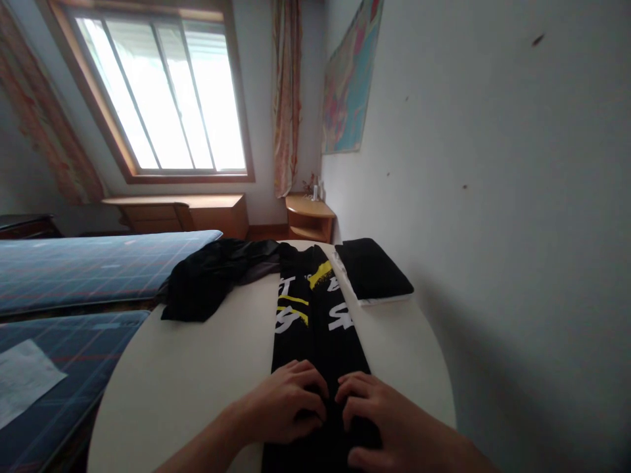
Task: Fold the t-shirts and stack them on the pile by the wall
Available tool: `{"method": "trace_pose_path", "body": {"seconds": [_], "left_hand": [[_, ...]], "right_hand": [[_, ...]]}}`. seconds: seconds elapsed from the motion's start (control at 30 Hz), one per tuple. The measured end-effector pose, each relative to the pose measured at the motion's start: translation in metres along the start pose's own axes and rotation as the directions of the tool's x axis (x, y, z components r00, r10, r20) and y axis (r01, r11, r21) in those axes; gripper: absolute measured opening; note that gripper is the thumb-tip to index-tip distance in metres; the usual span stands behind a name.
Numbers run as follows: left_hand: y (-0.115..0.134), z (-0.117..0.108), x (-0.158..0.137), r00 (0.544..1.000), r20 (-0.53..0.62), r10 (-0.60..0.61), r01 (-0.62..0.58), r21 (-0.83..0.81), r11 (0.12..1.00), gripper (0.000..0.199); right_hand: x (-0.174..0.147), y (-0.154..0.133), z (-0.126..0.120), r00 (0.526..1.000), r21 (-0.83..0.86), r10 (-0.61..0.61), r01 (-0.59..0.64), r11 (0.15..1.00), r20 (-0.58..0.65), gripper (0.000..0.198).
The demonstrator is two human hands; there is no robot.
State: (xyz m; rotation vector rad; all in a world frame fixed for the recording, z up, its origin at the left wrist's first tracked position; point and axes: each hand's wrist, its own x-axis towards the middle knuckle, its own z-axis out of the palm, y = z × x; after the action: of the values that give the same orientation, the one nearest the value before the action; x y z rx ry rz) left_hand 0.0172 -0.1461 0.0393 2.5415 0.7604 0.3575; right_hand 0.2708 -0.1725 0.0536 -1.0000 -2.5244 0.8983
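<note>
1. A long black garment with white and yellow print (315,341) lies as a narrow strip up the lower middle of the frame, on a round white table (207,374).
2. Left hand (290,401), lower centre: fingers curled over the strip's left half, thumb beneath them. I cannot tell whether cloth is pinched between.
3. Right hand (377,414), just beside it at lower right of centre: fingers bent on the strip's right half, thumb well apart from them. A small gap separates the two hands.
4. The hands appear to be straightening or gathering the cloth. Light, even pressure from both sides would suit it best; a harder pull by one hand could skew the strip.
5. The long edges deserve attention: keeping them parallel, and working creases outward with flat fingers, should leave the layers neat.
6. The cloth looks thin and soft, so it will probably shift easily; one hand can anchor while the other smooths.
7. Elbow room matters near two neighbours: a crumpled dark garment (217,276) left of the strip's far end, and a neatly folded black bundle (377,269) to its right.
</note>
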Motion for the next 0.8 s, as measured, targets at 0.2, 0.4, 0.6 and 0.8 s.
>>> {"method": "trace_pose_path", "body": {"seconds": [0.2, 0.4, 0.6, 0.8], "left_hand": [[0.009, 0.008, 0.002, 0.993, 0.028, 0.115, -0.114, -0.02, 0.993, 0.019], [0.019, 0.019, 0.007, 0.994, 0.006, 0.111, -0.111, 0.118, 0.987, 0.022], [0.026, 0.019, 0.011, 0.987, -0.149, 0.068, -0.056, 0.082, 0.995, 0.025], [0.024, 0.027, 0.016, 0.955, -0.236, 0.182, -0.158, 0.118, 0.98, 0.018]], "right_hand": [[-0.017, 0.004, 0.019, 0.996, -0.048, 0.079, -0.081, 0.996, -0.052, 0.025], [-0.022, 0.004, 0.034, 0.984, -0.062, 0.075, -0.086, 0.994, -0.161, 0.013], [-0.03, 0.013, 0.051, 0.938, -0.234, 0.083, -0.169, 0.957, -0.337, 0.033], [-0.044, 0.029, 0.061, 0.852, -0.52, -0.15, -0.159, 0.839, -0.502, 0.056]]}}
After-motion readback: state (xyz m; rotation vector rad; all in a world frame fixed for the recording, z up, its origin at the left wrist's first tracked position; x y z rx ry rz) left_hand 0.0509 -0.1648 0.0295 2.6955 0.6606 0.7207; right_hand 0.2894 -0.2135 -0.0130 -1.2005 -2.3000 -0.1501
